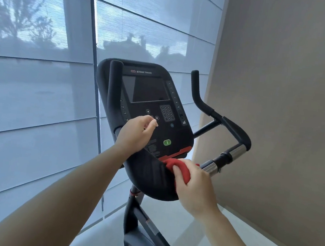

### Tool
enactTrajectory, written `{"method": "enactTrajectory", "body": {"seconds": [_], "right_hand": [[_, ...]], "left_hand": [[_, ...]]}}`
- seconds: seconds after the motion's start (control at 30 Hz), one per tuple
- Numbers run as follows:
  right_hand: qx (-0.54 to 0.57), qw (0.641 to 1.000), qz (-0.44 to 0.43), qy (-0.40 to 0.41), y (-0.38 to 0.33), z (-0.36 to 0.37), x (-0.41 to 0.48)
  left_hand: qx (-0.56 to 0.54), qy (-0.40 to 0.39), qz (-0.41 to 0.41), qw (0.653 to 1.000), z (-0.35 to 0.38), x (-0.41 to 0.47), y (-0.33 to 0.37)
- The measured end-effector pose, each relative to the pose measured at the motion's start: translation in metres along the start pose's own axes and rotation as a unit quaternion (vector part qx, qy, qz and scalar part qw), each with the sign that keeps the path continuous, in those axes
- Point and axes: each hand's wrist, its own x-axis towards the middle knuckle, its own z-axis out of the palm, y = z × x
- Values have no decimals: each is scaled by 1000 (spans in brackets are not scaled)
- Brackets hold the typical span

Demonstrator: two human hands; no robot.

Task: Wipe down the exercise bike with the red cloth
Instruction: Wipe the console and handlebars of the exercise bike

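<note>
In the head view, the right hand (195,187) gripped the bunched red cloth (180,169) and pressed it against the lower right rim of the console (149,89) on the exercise bike (146,177), just below the red strip and beside the chrome handlebar (223,158). The left hand (137,132) lay over the console's left side with its fingers loosely curled and nothing in them; whether it touched the panel could not be told. The step looked like wiping the console's bottom lip. To do it well, the cloth probably needed spreading flatter so more fabric met the curved rim, with strokes following the edge, the free hand steadying the console, and light pressure near the green button (167,142) so no key got pressed.
</note>
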Motion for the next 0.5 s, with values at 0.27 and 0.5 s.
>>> {"method": "enactTrajectory", "body": {"seconds": [0.27, 0.5], "right_hand": [[6, 999, 32, -36, -50, 23, 33], [-103, 994, 10, -38, -53, 47, 26]], "left_hand": [[-101, -11, 46, 994, -22, 17, -19], [39, -80, 150, 985, -27, 47, -56]]}}
